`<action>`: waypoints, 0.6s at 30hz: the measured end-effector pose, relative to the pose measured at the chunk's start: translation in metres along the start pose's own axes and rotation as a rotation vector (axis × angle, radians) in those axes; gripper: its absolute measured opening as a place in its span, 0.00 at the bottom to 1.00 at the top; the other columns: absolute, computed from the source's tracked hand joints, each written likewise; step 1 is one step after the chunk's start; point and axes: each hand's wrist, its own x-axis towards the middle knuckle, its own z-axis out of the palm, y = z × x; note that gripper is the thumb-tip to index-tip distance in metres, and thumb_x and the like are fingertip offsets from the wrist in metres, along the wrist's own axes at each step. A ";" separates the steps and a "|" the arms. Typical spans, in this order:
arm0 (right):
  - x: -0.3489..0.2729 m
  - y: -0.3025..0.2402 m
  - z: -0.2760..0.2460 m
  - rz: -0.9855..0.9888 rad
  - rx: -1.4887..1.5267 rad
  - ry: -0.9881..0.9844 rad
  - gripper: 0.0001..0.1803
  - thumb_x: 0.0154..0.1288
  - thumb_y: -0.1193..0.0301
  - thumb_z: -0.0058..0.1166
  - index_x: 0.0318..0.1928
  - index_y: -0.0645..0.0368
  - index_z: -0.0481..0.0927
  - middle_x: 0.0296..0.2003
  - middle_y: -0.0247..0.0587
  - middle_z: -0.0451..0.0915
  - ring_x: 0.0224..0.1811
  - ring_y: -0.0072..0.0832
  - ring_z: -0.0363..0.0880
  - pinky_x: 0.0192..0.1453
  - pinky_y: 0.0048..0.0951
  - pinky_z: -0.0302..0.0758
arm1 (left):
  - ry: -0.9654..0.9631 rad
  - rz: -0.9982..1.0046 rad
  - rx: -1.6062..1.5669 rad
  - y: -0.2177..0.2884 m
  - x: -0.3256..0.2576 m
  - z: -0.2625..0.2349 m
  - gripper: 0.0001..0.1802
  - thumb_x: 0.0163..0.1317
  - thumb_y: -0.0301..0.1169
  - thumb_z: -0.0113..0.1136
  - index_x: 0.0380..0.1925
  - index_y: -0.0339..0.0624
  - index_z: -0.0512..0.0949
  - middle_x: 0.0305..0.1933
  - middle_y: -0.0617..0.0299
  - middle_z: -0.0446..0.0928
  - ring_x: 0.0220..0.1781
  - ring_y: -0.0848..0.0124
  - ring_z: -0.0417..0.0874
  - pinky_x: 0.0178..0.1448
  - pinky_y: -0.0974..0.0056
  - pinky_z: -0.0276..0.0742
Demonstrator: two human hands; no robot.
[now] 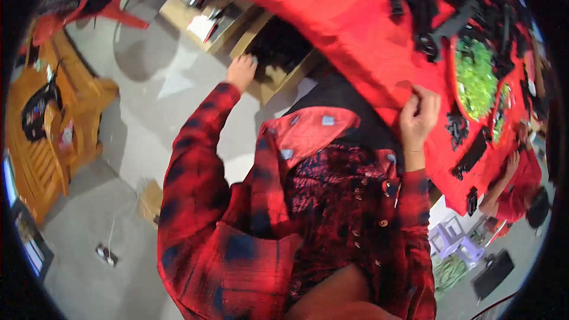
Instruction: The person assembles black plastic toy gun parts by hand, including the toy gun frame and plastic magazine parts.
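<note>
My left hand reaches to the left and lies at the rim of a cardboard box, its fingers bent over the box's edge. Inside that box is a dark mass of black items, with a small pale piece near the near corner. My right hand is over the edge of the red-covered table, fingers curled toward the thumb. Whatever it pinches, if anything, is too small to make out. Beside it on the cloth is a tray of shiny green pieces.
Black parts are heaped across the table's far right. A second box adjoins the first. A wooden chair stands at left, a red chair behind. Another person is at right, near a lilac stool.
</note>
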 end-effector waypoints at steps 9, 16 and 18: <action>-0.010 0.001 -0.004 0.109 0.141 -0.003 0.12 0.55 0.83 0.53 0.41 0.61 0.78 0.36 0.48 0.77 0.39 0.46 0.76 0.44 0.41 0.72 | 0.336 -0.538 -0.555 0.017 0.021 -0.169 0.10 0.61 0.30 0.61 0.40 0.38 0.75 0.42 0.48 0.74 0.44 0.46 0.77 0.47 0.48 0.75; -0.003 -0.001 -0.013 0.078 0.177 -0.001 0.14 0.51 0.83 0.53 0.41 0.61 0.78 0.36 0.47 0.77 0.38 0.46 0.75 0.43 0.42 0.71 | 0.621 -0.371 -0.816 0.062 0.128 -0.333 0.14 0.64 0.30 0.61 0.49 0.40 0.78 0.43 0.48 0.75 0.43 0.52 0.79 0.45 0.54 0.76; -0.005 0.003 -0.011 0.084 0.194 -0.009 0.14 0.51 0.83 0.53 0.41 0.61 0.78 0.35 0.46 0.76 0.39 0.45 0.75 0.43 0.41 0.71 | 0.626 -0.266 -0.971 0.089 0.169 -0.347 0.17 0.65 0.29 0.60 0.54 0.42 0.78 0.43 0.51 0.78 0.39 0.59 0.80 0.43 0.59 0.76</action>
